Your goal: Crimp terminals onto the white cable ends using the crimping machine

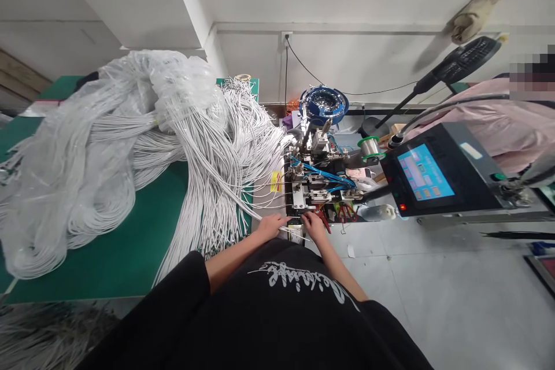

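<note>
The white cables [208,167] lie across the green bench [143,231], with several strands reaching the machine [298,195]. The left hand [271,225] and right hand [314,225] are at the machine's near end, fingers partly curled; whether either grips a strand cannot be determined. Each strand should be light, flexible and smooth; hold near its end, avoiding sharp bends. Loose lengths may tangle.
</note>
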{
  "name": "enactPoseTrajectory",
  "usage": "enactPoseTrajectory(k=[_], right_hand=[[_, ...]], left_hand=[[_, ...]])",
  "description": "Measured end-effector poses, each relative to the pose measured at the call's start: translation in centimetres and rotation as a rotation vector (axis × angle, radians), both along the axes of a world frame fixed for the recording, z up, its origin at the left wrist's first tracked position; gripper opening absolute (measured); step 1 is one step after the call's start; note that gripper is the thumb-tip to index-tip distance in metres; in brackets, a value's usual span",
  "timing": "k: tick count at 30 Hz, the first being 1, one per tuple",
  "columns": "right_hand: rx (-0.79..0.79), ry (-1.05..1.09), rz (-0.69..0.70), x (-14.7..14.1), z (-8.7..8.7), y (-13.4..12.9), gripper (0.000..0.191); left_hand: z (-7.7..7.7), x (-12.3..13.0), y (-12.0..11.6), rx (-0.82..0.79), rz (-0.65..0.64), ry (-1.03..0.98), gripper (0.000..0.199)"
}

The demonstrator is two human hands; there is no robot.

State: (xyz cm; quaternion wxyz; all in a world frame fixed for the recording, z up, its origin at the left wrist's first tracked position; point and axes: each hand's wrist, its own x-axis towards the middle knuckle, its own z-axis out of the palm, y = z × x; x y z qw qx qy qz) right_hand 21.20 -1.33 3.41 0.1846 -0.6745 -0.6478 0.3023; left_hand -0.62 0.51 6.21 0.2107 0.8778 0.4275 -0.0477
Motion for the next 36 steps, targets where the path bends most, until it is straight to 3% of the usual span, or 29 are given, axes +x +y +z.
enactPoseTrajectory(k=[7, 21, 27, 32, 36], right_hand=[[-0.063, -0.082, -0.041, -0.2, -0.5, 0.1, 0.025], [-0.073, 0.076, -0.151, -0.3, -1.7, 0.7, 0.023], [-0.047, 0.104, -0.280, 0.1, -1.7, -0.6, 0.035], [-0.028, 0.197, -0.316, 0.9, -0.4, -1.3, 0.039], [-0.080, 0.326, -0.139, 0.7, 2.2, -1.2, 0.041]], left_hand=[[-0.9, -0.1, -0.1, 0.067, -0.004, 0.030, 0.064], [-1.9, -0.8, -0.3, 0.150, 0.036, -0.069, 0.064], [-2.2, -0.9, -0.5, 0.138, 0.063, -0.128, 0.069], [-2.2, -1.1, -0.9, 0.119, 0.120, -0.183, 0.076], [-1.8, -1.1, -0.9, 0.098, 0.115, -0.223, 0.074]])
